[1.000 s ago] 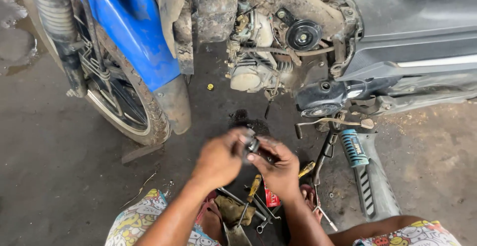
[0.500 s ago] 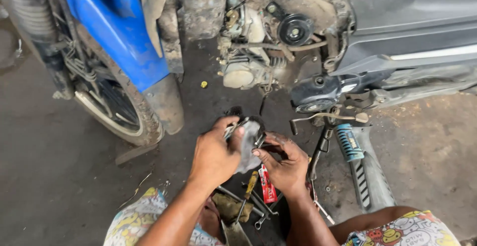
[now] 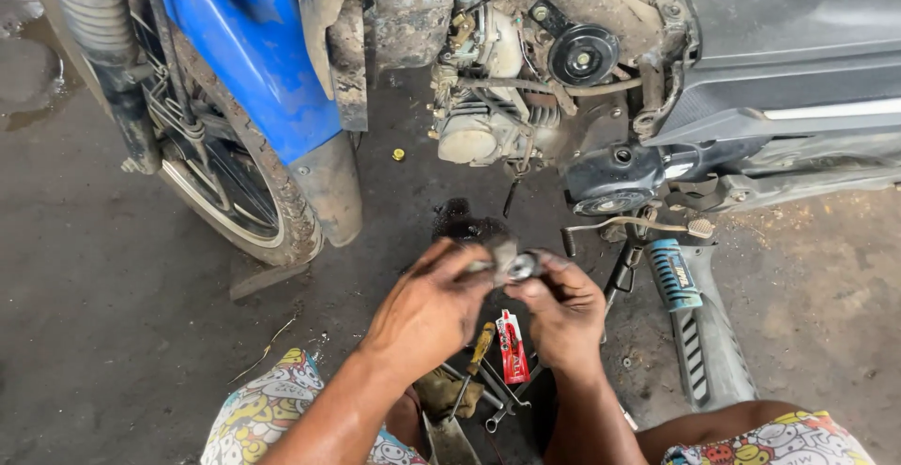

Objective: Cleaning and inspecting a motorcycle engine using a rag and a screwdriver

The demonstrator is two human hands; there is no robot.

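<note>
Nearest you, at six o'clock, your knees in the patterned shorts (image 3: 272,409) frame the work. Between them on the floor (image 3: 113,334) lies a small scatter of tools: a red tube (image 3: 511,348), a yellow-handled screwdriver (image 3: 481,345) and a spanner or two (image 3: 497,399), all just under your wrists.

Above these, your two hands meet at the centre. Your left hand (image 3: 427,310) is curled closed, its fingers pinching a small grey metal part (image 3: 511,265) from the nine o'clock side. Your right hand (image 3: 568,310) closes on the same part from three o'clock, thumb and forefinger tight on its rounded, shiny end. Neither hand has a free finger; both are holding the one piece, which sits clear of the floor, up in front of the engine.

By the look of it, you are at the fitting or twisting stage on this small part, working one end against the other. I cannot tell whether it is going together or coming apart. The next move calls for a steady left grip and a small turning effort from the right, with oily fingers likely to slip.

Farther off, at one o'clock, the kick lever (image 3: 633,226) and the dark engine cover (image 3: 610,179) sit just beyond your hands. At twelve is the dirty engine block (image 3: 488,118); at ten, the front wheel (image 3: 235,202) under the blue fender (image 3: 258,61). A small yellow cap (image 3: 398,154) lies on the floor near the wheel.
</note>
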